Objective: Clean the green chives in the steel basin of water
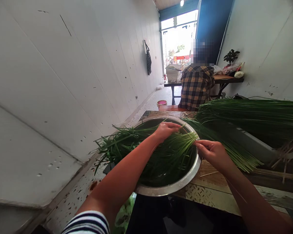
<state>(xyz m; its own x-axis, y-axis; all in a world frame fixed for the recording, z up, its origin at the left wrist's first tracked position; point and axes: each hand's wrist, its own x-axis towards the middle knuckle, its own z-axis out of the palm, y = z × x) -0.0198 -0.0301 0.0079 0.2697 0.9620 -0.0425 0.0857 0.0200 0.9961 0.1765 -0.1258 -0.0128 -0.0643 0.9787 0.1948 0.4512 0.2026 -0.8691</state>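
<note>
A metal basin (169, 190) holds many long chives (171, 156), pale stem ends at the right and leafy tips hanging over the left rim. My left hand (167, 130) is closed above the basin, its fingertips pinching a chive stem (182, 126). At the right rim, my right hand (211, 151) is closed in a pinch on a thin stick (239, 195), which runs back along my forearm. The fingertips are right beside the fanned stem ends; whether the stick's tip goes through them I cannot tell.
More chives (254, 112) lie piled on the table's right side over a light tray (254, 139). Thin sticks (286, 159) lie near the right edge. Ahead, a person in a plaid shirt (196, 86) sits facing away. A wall (75, 81) runs along the left.
</note>
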